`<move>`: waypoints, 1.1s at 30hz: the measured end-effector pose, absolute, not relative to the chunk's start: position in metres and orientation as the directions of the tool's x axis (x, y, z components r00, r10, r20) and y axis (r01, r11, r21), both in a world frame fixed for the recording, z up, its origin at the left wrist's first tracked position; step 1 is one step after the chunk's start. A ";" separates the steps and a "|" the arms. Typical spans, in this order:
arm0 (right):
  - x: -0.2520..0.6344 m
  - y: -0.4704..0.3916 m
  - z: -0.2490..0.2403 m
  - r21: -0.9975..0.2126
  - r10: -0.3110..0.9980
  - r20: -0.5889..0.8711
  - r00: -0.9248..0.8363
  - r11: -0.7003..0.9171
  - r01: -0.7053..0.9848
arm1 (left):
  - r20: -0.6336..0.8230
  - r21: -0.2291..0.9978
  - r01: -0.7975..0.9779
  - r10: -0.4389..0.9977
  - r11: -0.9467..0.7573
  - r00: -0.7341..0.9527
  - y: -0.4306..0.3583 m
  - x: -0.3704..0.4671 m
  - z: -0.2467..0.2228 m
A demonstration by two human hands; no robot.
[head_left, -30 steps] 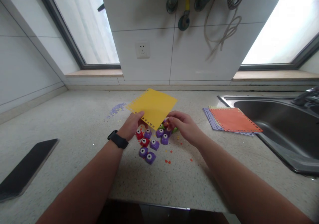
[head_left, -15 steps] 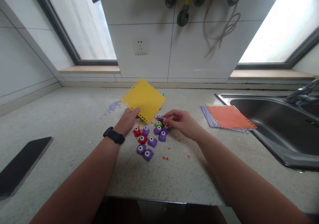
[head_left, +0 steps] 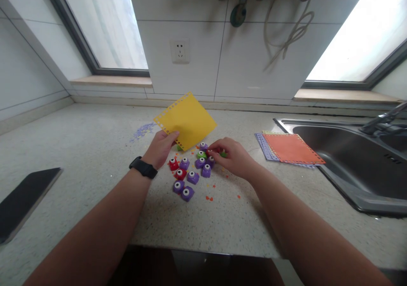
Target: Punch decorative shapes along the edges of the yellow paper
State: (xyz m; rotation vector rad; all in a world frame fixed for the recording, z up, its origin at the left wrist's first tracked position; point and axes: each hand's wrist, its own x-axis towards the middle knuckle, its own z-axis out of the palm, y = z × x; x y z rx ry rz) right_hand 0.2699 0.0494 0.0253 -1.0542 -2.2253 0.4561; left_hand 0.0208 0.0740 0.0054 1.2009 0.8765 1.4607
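My left hand (head_left: 161, 148) pinches a sheet of yellow paper (head_left: 192, 120) at its near left edge, thumb on top. Punched holes run along the sheet's left sides, and it is held tilted above the counter. My right hand (head_left: 230, 154) is closed at the far right of a group of small craft punches, its fingertips around a red punch (head_left: 210, 152) that they partly hide. Close to it stand a green punch (head_left: 201, 154) and several purple punches (head_left: 206, 170). Red punches (head_left: 180, 174) stand nearer my left hand.
Orange paper bits (head_left: 209, 198) and a patch of purple bits (head_left: 143, 131) lie on the counter (head_left: 197, 231). To the right, punched sheets with an orange one (head_left: 292, 148) on top lie beside the steel sink (head_left: 356, 163). A dark flat tablet-like object (head_left: 30, 197) lies left.
The yellow paper has shifted slightly to the right in my left hand's grip. My right hand stays at the red punch, its fingers a little moved. The view has tilted slightly.
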 end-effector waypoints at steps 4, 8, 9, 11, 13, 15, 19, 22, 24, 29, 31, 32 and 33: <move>0.268 0.043 0.028 -0.361 0.697 0.302 -0.650 0.715 0.599 | 0.272 0.937 -0.231 0.962 -0.261 0.016 0.071 0.021 0.010; 0.262 0.036 0.026 -0.204 0.676 0.225 -0.701 0.737 0.645 | 0.243 0.970 -0.043 0.969 -0.241 0.038 0.071 0.016 0.012; 0.261 0.035 0.025 -0.180 0.665 0.215 -0.716 0.747 0.640 | 0.232 0.973 0.007 0.972 -0.233 0.039 0.071 0.015 0.011; 0.261 0.032 0.026 -0.166 0.639 0.201 -0.743 0.769 0.617 | 0.227 0.972 0.058 0.974 -0.228 0.020 0.073 0.011 0.011; 0.262 0.029 0.029 -0.187 0.615 0.194 -0.765 0.788 0.586 | 0.231 0.972 0.049 0.973 -0.230 -0.010 0.076 0.009 0.010; 0.263 0.026 0.033 -0.233 0.608 0.193 -0.770 0.791 0.565 | 0.235 0.972 0.010 0.971 -0.234 -0.038 0.077 0.009 0.010; 0.264 0.025 0.038 -0.401 0.632 0.227 -0.741 0.754 0.520 | 0.230 0.964 -0.112 0.968 -0.241 -0.102 0.078 0.013 0.008; 0.262 0.026 0.036 -0.628 0.707 0.285 -0.647 0.648 0.431 | 0.206 0.953 -0.198 0.970 -0.228 -0.127 0.079 0.015 0.008; 0.260 0.028 0.034 -0.833 0.815 0.265 -0.516 0.463 0.302 | 0.189 0.945 -0.246 0.975 -0.214 -0.120 0.078 0.017 0.009; 0.262 0.037 0.030 -0.975 0.940 0.183 -0.289 0.137 -0.172 | 0.162 0.933 -0.315 0.984 -0.175 -0.067 0.072 0.022 0.012; 0.264 0.041 0.031 -0.952 0.954 0.238 -0.183 0.191 -0.240 | 0.166 0.924 -0.343 0.986 -0.168 -0.036 0.069 0.024 0.013; 0.266 0.042 0.032 -0.941 0.957 0.253 -0.139 0.211 -0.265 | 0.171 0.918 -0.361 0.985 -0.167 -0.020 0.068 0.024 0.013; 0.267 0.043 0.033 -0.932 0.961 0.256 -0.104 0.217 -0.291 | 0.171 0.915 -0.371 0.985 -0.159 -0.002 0.066 0.025 0.014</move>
